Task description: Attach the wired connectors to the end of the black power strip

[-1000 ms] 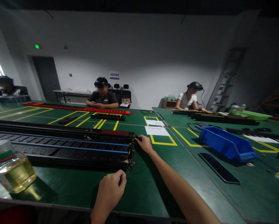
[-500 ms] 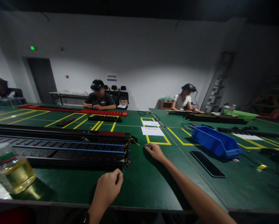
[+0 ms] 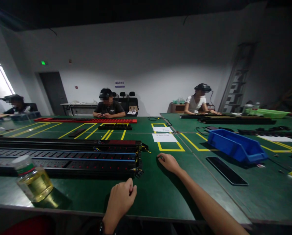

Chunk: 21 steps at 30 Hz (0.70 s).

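My left hand (image 3: 121,197) rests near the front edge of the green table (image 3: 158,195), curled into a loose fist, with nothing showing in it. Just beyond it lie long black power strips (image 3: 87,164) with red dots and blue edge lines, loose wire ends at their right end. My right hand (image 3: 169,162) lies on the tabletop to the right of those ends, its fingers bent in and no object visible in them. Nearest beyond it are white paper sheets (image 3: 164,137) inside a yellow tape outline. A smartphone-like dark slab (image 3: 226,170) lies to its right.
A bottle of yellow liquid (image 3: 35,179) stands at the front left. To the right sits a blue bin (image 3: 236,145), with a green tray (image 3: 270,113) farther back. A red slotted rail (image 3: 87,120) lies across the far side. Several people wearing headsets sit around the table.
The view has turned slightly left and tilted, so everything sits farther right in the picture. Both hands keep about the same place on the table and the same curled shape.
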Available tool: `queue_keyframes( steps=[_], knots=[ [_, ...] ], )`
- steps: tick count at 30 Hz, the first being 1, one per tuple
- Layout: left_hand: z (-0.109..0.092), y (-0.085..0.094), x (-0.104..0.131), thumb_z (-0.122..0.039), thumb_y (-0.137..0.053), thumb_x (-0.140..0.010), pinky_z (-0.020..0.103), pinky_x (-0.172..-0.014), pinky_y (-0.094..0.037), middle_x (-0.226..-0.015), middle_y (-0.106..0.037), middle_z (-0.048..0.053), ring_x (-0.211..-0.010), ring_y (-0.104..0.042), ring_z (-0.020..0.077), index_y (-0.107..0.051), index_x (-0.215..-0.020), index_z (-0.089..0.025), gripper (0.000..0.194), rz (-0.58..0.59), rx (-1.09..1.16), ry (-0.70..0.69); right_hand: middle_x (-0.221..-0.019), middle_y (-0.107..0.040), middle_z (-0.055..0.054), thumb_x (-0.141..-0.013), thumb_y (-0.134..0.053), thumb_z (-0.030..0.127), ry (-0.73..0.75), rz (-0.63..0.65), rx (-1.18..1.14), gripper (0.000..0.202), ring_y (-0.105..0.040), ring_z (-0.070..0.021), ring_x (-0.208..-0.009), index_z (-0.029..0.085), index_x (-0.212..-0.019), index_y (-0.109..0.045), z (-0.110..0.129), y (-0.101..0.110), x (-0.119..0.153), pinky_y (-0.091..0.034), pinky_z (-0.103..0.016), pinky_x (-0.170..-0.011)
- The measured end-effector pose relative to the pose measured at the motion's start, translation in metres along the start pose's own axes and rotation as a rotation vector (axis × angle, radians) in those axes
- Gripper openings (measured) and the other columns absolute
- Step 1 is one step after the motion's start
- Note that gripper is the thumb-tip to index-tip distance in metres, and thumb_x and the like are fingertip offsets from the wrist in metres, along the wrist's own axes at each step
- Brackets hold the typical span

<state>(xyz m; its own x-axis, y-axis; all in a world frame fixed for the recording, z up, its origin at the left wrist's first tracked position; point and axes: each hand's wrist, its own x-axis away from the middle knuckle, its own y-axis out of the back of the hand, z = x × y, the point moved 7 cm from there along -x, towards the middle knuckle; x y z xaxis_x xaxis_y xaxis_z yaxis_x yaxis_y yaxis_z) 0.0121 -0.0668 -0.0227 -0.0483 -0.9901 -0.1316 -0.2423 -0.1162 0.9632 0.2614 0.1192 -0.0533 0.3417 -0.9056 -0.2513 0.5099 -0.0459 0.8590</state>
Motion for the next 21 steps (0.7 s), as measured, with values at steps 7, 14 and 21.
queue_keyframes(
  steps=[7,14,21],
  knots=[
    [-0.0007,0.0014,0.0001,-0.029,-0.046,-0.1,0.031,-0.063,-0.026,-0.072,-0.067,-0.001,-0.071,-0.065,0.0173,-0.05,-0.078,-0.023,0.023,0.001,0.007,0.0,-0.1,-0.077,-0.006,-0.097,-0.055,0.025,-0.021,0.016,-0.006,0.03,-0.07,-0.0207,-0.091,0.022,-0.119,-0.074,0.0022,0.0015,0.0003,-0.041,-0.026,-0.075],
    [-0.0001,-0.0004,-0.0007,-0.03,-0.045,-0.101,0.032,-0.063,-0.025,-0.073,-0.067,0.0,-0.072,-0.066,0.0179,-0.052,-0.079,-0.023,0.024,0.015,0.001,-0.004,-0.091,-0.076,-0.004,-0.096,-0.056,0.023,-0.017,0.002,-0.003,0.027,-0.068,-0.0182,-0.081,0.021,-0.117,-0.075,0.0018,0.0013,-0.0001,-0.038,-0.025,-0.07],
    [0.0002,-0.001,-0.002,-0.029,-0.044,-0.102,0.032,-0.062,-0.024,-0.072,-0.067,0.0,-0.07,-0.065,0.0175,-0.051,-0.079,-0.023,0.025,0.014,-0.015,-0.011,-0.091,-0.076,-0.005,-0.096,-0.055,0.024,-0.02,-0.002,-0.001,0.028,-0.066,-0.0182,-0.08,0.021,-0.116,-0.075,0.0052,0.0043,0.0008,-0.037,-0.025,-0.069]
  ],
)
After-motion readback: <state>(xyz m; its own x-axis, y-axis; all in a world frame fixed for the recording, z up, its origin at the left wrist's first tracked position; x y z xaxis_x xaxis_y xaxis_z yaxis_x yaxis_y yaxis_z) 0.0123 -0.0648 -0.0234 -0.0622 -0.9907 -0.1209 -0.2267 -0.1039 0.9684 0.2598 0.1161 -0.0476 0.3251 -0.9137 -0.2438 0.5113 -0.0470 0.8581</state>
